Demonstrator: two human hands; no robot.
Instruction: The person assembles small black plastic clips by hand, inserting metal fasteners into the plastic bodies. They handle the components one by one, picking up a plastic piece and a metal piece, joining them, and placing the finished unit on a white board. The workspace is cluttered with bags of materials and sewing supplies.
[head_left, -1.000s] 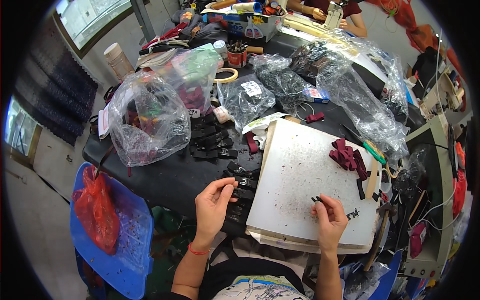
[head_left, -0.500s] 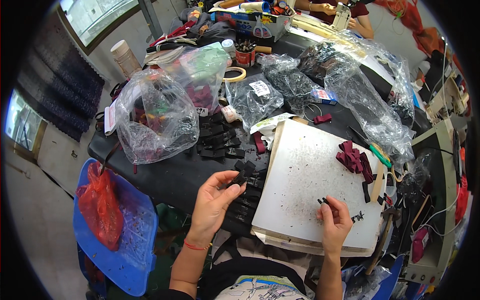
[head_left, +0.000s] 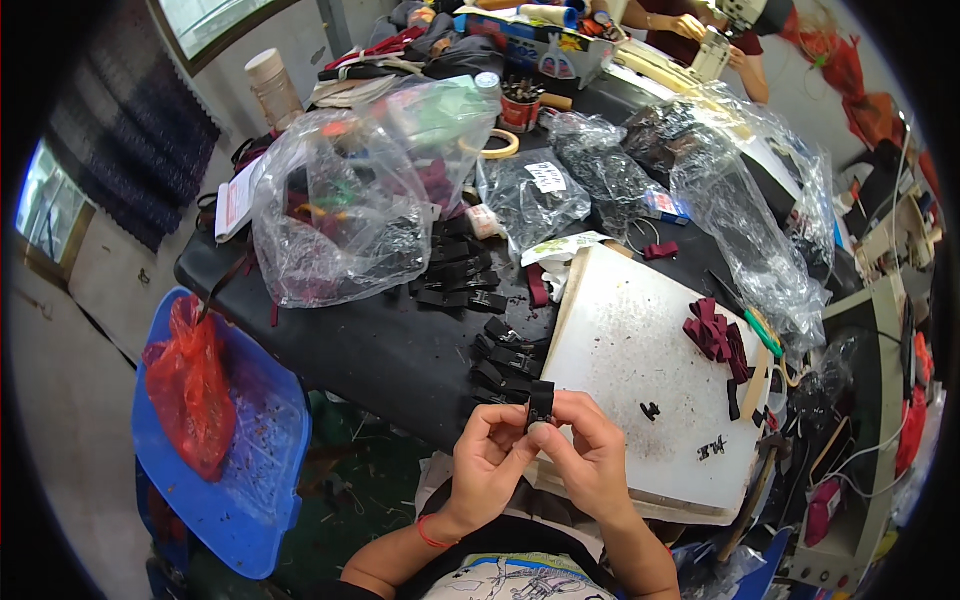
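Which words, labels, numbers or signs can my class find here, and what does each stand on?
White label on a clear bag: handwritten marks, too blurred to copy reliably.
Carton with a scissors picture: print, not quoted here.
Small blue box: print, too small to read.
White booklet: faint print, too small to read.
Black strip held by the left hand and right hand: no readable text.

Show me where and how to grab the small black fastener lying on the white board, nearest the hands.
Probably pinch the small black fastener by opposite edges, from above, beside the right hand: it lies low on the white board, standing apart.
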